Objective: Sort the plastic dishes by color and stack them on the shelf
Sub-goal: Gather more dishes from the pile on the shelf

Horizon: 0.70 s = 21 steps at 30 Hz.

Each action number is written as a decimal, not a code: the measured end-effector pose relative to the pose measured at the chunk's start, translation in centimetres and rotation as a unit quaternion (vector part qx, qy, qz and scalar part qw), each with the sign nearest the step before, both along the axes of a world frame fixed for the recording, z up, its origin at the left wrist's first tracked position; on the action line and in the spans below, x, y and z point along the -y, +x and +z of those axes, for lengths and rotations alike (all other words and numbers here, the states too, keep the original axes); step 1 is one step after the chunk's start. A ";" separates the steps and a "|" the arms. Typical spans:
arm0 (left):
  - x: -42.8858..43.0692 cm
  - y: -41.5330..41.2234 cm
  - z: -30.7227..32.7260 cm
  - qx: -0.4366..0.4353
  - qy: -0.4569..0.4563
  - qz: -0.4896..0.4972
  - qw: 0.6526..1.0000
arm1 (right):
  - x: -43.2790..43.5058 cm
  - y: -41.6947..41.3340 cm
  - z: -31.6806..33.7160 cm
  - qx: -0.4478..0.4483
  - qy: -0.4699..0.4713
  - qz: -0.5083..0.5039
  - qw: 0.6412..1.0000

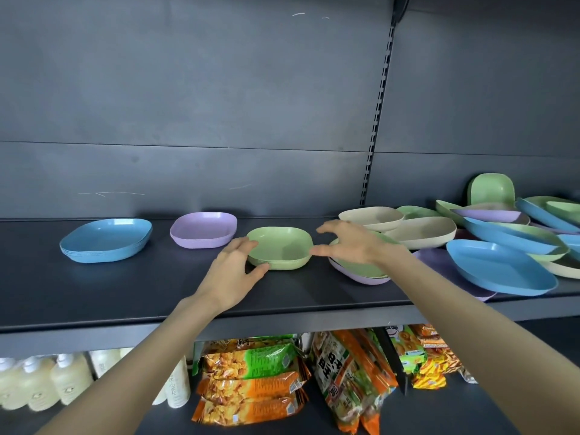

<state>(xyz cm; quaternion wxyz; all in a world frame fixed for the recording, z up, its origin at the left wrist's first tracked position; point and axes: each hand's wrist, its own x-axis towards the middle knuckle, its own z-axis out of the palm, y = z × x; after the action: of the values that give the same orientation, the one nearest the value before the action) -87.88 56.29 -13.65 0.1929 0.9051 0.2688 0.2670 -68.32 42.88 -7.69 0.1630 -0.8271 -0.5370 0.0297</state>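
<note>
Head view: on the dark shelf (125, 293) stand three sorted stacks, a blue stack (106, 240) at left, a purple stack (203, 229) beside it, and a green stack (279, 248) at centre. The left hand (233, 268) lies at the green stack's left rim, fingers spread and gripping nothing. The right hand (351, 243) is at its right rim, fingers extended and loose. Whether either hand touches the rim cannot be told. An unsorted pile of dishes (499, 246) lies at right. Snack packets (251, 378) and bottles (47, 381) occupy the shelf below.
</note>
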 end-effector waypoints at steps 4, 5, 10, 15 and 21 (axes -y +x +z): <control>1.7 0.8 1.6 0.048 0.088 0.027 0.995 | 2.1 2.2 1.3 0.034 0.028 -0.018 0.999; 2.1 1.3 1.9 0.058 0.087 0.022 0.994 | 2.7 2.9 1.6 0.046 0.032 -0.028 0.998; 5.5 4.8 3.1 0.079 0.071 -0.017 0.994 | 6.4 6.0 2.8 0.081 0.042 -0.051 0.995; 9.1 8.3 2.5 0.064 0.016 -0.051 0.997 | 9.4 8.6 2.5 0.062 0.014 -0.031 0.998; 12.6 10.0 0.4 0.038 0.014 -0.055 0.998 | 11.9 10.0 1.9 0.022 -0.015 0.044 0.999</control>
<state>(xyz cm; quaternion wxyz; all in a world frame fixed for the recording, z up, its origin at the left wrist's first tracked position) -77.83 43.69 -13.22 0.2045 0.9102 0.2075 0.2945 -58.30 31.02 -5.77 0.1378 -0.8054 -0.5759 0.0268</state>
